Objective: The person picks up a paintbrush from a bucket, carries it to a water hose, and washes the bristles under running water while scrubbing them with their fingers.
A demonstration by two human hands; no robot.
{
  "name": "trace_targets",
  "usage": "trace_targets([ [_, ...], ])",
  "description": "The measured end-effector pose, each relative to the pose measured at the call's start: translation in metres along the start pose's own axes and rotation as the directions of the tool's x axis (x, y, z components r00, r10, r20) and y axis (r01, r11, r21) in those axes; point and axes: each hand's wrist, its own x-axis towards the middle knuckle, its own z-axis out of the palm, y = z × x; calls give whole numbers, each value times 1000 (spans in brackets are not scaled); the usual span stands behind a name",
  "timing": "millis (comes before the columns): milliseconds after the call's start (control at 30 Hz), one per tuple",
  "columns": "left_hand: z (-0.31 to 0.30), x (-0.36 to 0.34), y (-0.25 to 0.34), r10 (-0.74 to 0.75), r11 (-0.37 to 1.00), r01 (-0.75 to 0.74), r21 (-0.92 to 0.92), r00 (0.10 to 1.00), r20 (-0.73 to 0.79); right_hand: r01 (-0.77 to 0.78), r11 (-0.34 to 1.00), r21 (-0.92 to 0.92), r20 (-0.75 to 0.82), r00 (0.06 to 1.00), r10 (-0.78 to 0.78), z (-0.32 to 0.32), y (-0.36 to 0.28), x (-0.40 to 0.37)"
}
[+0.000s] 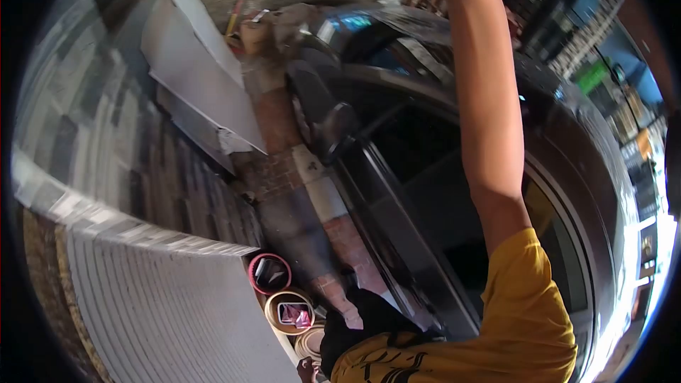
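I log the right arm (pixel 489 99) raised across the black car (pixel 383 198) parked beside brick paving (pixel 284 170), both hands out of frame, grip I cannot tell; roof (pixel 567 128) judged rigid, glossy, slippery: flat palm near the door-frame edge.

Glossy black painted metal on the car (pixel 425 35), rough matt brick paving (pixel 284 170), soft yellow cloth sleeve (pixel 528 312).

Grey boards (pixel 202 78) (leaning), corrugated sheet (pixel 163 312), round tubs (pixel 269 273)
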Motion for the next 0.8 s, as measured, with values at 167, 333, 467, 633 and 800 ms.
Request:
trace_targets([
  [167, 21, 29, 1, 250, 955, -258, 148, 966, 72, -162, 977, 138, 13, 987, 162, 22, -1, -5],
  [333, 13, 38, 6, 459, 666, -483, 568, 866, 197, -203, 937, 283, 74, 979, 190, 33, 11, -2],
  [467, 12, 58, 21, 474, 632, -489, 601, 858, 199, -349, 815, 463, 269, 931, 246, 40, 20, -4],
  [633, 6, 75, 41, 454, 576, -464, 672, 866, 209, -457, 682, 571, 351, 887, 301, 55, 23, -14],
  [800, -16, 58, 45, 392, 528, -392, 753, 899, 193, -566, 516, 643, 466, 824, 323, 60, 16, -56],
])
